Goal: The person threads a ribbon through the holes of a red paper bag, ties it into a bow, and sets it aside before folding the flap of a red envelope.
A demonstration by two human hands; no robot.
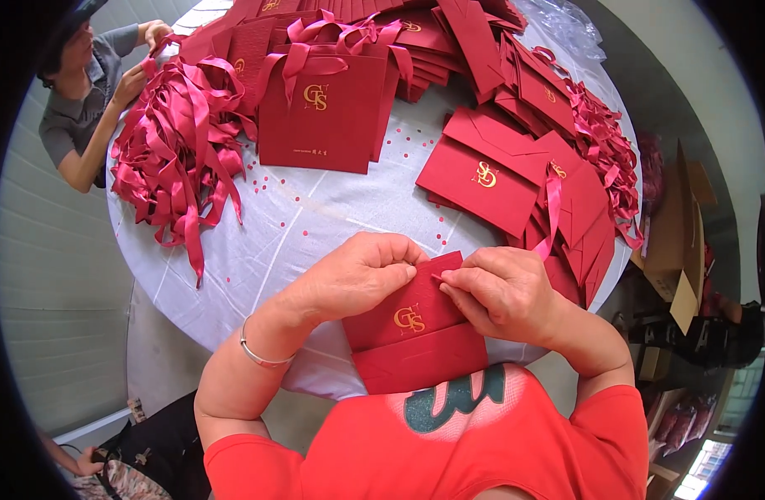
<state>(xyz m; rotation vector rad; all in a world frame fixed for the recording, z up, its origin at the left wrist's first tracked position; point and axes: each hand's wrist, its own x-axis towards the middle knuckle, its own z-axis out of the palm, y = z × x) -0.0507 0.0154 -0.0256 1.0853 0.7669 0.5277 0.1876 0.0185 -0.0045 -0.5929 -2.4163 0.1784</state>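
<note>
A flat dark-red paper gift bag (428,304) with a gold emblem lies at the table's near edge, against my body. Its upper left edge is pinched by my left hand (362,271), thumb on the front and the fingers partly hidden behind. At the bag's upper right, my right hand (503,292) pinches the end of a thin pink-red ribbon (439,277) close to the bag's top edge. Just beyond my right hand, a ribbon (552,208) hangs over a stack of flat red bags (487,171).
Finished-looking bags (320,112) with ribbon handles stand upright. Ribbon heaps lie left (182,150) and right (603,137) on the round white-covered table (224,258), amid small red paper dots. Another person (91,92) handles ribbon at far left. An open cardboard box (674,233) is at right.
</note>
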